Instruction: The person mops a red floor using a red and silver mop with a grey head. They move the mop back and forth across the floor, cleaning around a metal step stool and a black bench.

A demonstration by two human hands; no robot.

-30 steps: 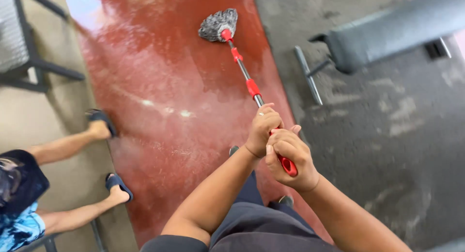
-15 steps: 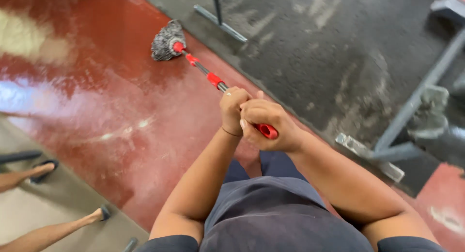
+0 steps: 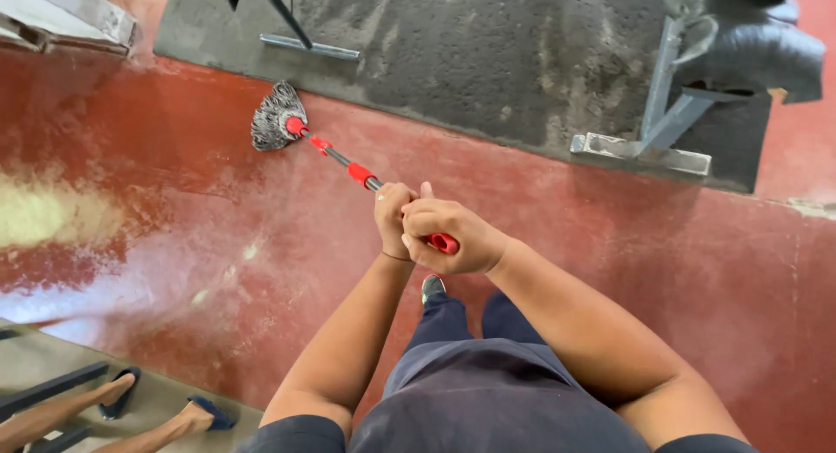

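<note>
Closest to the camera, right hand (image 3: pixel 455 237) is clenched over the red end of the mop handle (image 3: pixel 348 167); left hand (image 3: pixel 394 218) grips the shaft just ahead, touching it. Handle slants away to the grey string mop head (image 3: pixel 275 116), flat on the wet red floor (image 3: pixel 174 244) near the dark mat (image 3: pixel 488 61) edge. Judgement: keep the head pressed flat, strokes overlapping, clear of the metal bench foot (image 3: pixel 640 154).

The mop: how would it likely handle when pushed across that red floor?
The mop head is stringy, so probably floppy, dragging rather than rolling. The thin pole looks stiff and fairly light. The red floor shines as if wet, so it likely glides easily. Both left hand and right hand grip the top.
</note>
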